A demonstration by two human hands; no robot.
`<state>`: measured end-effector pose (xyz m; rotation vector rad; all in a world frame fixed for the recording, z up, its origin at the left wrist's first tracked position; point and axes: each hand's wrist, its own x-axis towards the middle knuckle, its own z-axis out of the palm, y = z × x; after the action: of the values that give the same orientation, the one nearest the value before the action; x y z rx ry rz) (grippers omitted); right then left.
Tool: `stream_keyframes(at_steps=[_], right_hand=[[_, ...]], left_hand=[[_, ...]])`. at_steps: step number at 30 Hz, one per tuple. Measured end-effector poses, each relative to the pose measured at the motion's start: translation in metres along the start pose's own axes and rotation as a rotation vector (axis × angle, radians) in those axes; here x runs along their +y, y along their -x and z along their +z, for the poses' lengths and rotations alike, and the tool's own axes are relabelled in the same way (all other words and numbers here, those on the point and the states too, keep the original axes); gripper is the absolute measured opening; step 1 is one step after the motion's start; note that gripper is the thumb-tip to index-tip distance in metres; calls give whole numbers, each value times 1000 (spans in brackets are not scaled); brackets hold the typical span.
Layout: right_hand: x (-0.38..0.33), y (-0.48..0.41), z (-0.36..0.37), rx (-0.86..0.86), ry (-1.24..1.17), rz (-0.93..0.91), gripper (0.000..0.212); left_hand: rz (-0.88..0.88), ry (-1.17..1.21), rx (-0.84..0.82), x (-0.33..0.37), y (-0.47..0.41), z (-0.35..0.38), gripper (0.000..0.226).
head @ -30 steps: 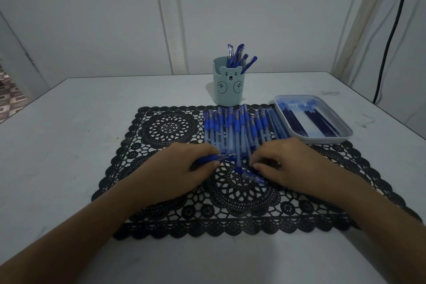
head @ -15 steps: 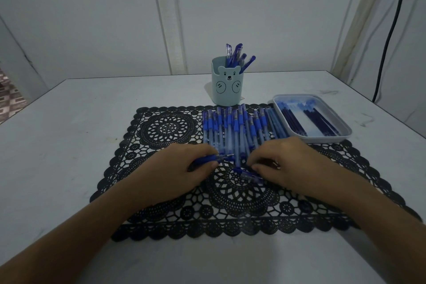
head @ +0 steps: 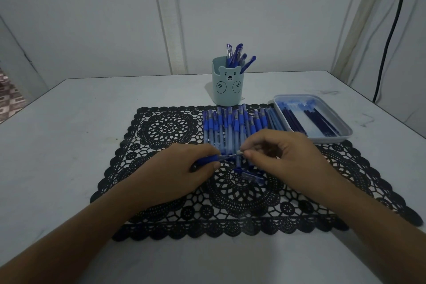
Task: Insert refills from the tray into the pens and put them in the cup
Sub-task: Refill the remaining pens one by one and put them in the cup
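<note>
Centre frame, both hands have lifted off the mat (head: 161, 129). The left hand (head: 182, 170) grips a blue pen (head: 207, 159) in curled fingers. The right hand (head: 283, 157) pinches its tip end between fingers.

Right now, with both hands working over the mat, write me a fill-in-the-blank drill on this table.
The finished pens stand in the bear-faced ____. The tray lies to the ____ of that container. The left hand grips a blue ____ while the right hand pinches the refill sticking from it. The lace mat is ____.
Missing: cup; right; pen; black.
</note>
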<state>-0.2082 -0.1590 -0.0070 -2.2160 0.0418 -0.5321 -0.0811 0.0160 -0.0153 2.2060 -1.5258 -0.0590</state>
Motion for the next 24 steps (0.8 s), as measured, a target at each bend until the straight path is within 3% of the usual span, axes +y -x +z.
stream_keyframes(at_steps=[8, 14, 17, 21, 24], right_hand=[[2, 1, 4, -20, -20, 3, 22], [3, 3, 13, -88, -128, 25, 21], [3, 3, 15, -82, -77, 29, 7], [5, 3, 18, -72, 98, -60, 29], [4, 2, 16, -138, 50, -42, 11]], left_hand=[[10, 27, 7, 3, 1, 0, 17], [38, 35, 12, 8, 1, 6, 29], [45, -18, 11, 6, 1, 9, 43], [64, -30, 17, 9, 1, 9, 43], [66, -20, 24, 9, 0, 9, 41]])
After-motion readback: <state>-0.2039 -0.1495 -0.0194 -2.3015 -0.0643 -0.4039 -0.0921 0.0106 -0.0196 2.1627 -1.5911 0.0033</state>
